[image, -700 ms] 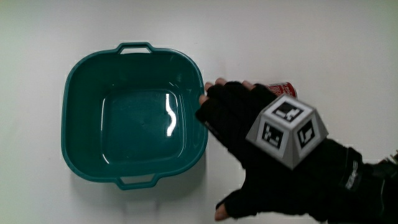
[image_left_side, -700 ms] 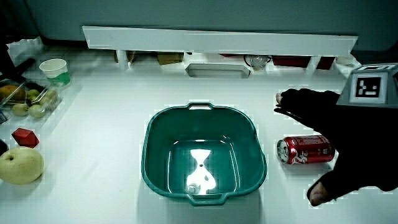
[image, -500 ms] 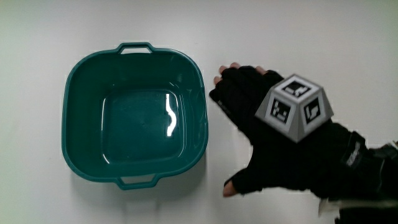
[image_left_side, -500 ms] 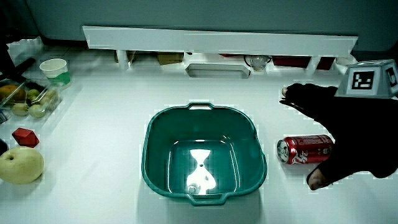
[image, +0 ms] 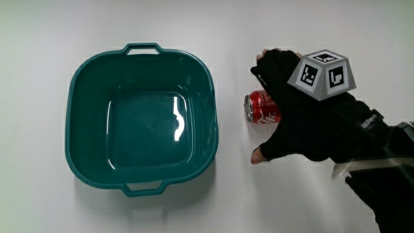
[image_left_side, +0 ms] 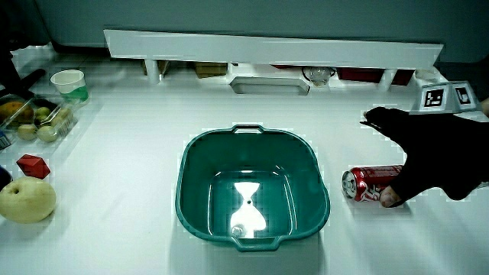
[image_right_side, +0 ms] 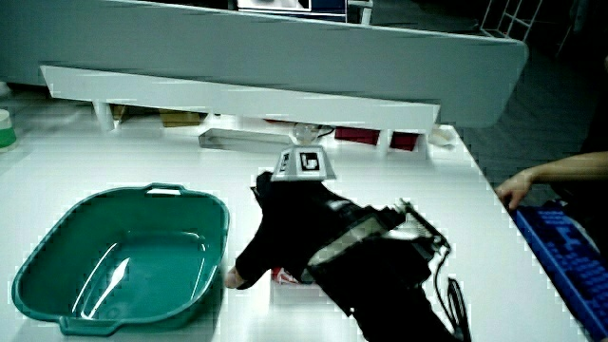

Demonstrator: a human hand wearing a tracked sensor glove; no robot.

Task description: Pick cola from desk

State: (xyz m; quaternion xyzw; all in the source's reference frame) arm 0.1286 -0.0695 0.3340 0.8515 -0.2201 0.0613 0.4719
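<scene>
Cola can (image: 261,107) lies on its side on the tabletop (image: 323,39) just beside the teal basin (image: 77,116), lid end toward the basin. Hand (image: 299,120) sits over the can's other end, fingers curving around it with the thumb at its near side, not clearly clamped yet, likely settling for a sideways grasp. Earlier the hand was spread flat nearer the basin, hiding the can; it has since drawn away and lowered.

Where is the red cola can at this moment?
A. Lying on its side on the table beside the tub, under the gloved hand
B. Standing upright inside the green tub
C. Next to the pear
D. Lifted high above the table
A: the cola can lies sideways on the table beside the green tub, with the hand over it.
</scene>
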